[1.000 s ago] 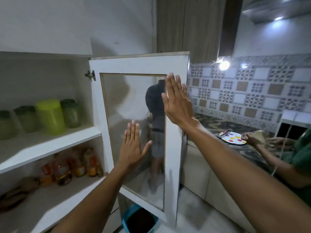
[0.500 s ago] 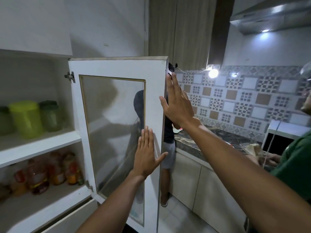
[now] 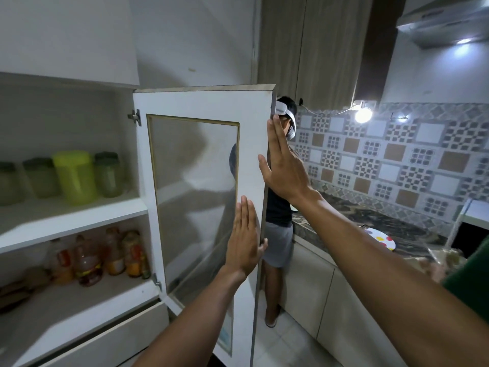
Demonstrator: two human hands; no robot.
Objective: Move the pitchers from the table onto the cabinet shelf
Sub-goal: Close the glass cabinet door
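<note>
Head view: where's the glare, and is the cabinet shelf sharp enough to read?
Head view: glare blooms from the bulb on the tiled wall and the hood light; the shelf jars look soft and hazy, labels unreadable; the glass door carries shadows and a reflection.

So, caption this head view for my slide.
Both open hands, left hand and right hand, press flat on the open cabinet door.

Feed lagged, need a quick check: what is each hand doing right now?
Left hand: open, flat against the door, holding nothing.
Right hand: open, flat at the door's free edge, holding nothing.
</note>
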